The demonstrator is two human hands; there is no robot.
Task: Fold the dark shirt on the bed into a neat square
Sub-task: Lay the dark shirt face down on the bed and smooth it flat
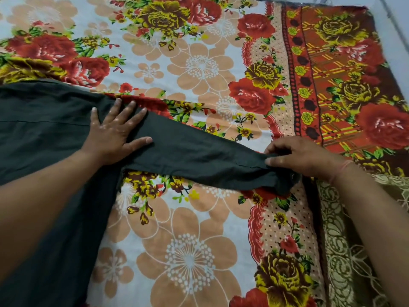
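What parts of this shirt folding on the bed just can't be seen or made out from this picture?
- Head view: the dark shirt runs off the left and bottom edges, so most of its body is out of frame.
- Head view: the right hand pinches the end of the sleeve, covering part of the cuff.
- Head view: the left hand lies flat over where the sleeve joins the body, hiding that seam.

Dark shirt (44, 134) — flat on bed, sleeve outstretched
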